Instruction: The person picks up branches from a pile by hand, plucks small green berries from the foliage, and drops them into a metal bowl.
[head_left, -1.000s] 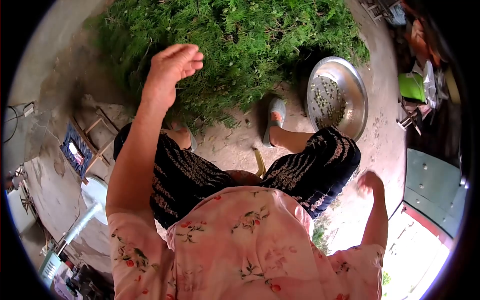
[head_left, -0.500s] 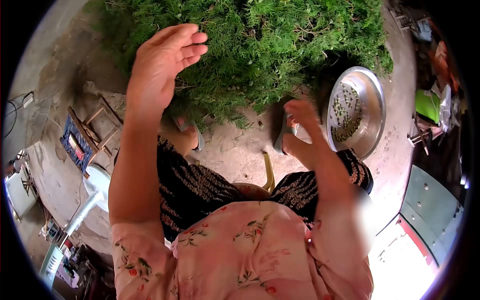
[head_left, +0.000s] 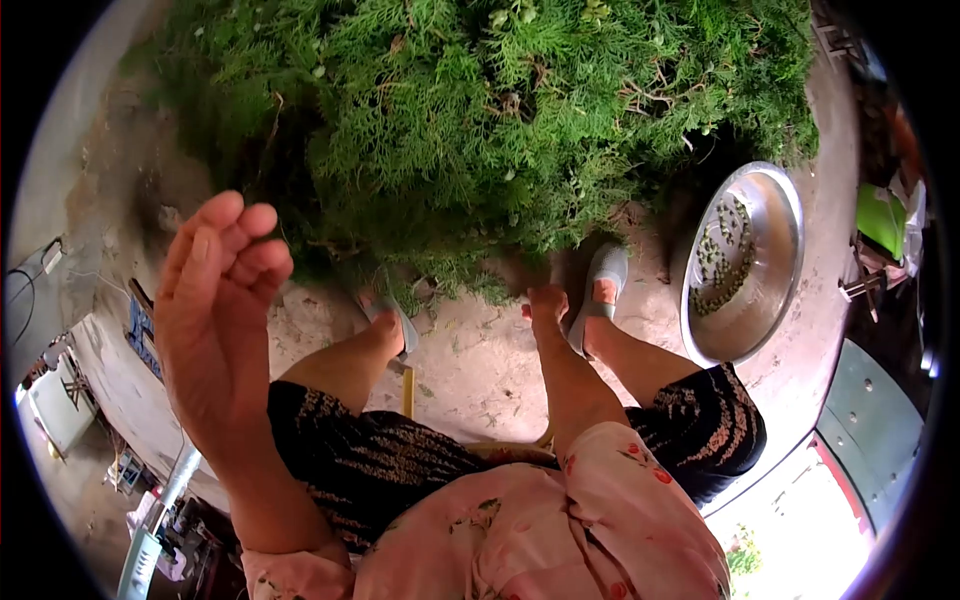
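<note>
While the right hand (head_left: 546,302) reaches down to the near edge of the pile of green branches (head_left: 500,130), the left hand (head_left: 215,320) is up in the air, fingers flat and apart from the thumb, holding nothing. This looks like the picking step. The right hand is small and seen from behind, so I cannot tell if its fingers are closed on a twig. To get one, they would need to pinch it and pull. Just beside that hand is a foot in a grey slipper (head_left: 603,285). Past it, on the dirt ground (head_left: 470,370), a shiny metal bowl (head_left: 755,320) sits near the pile, with little green bits (head_left: 722,262) heaped inside.
</note>
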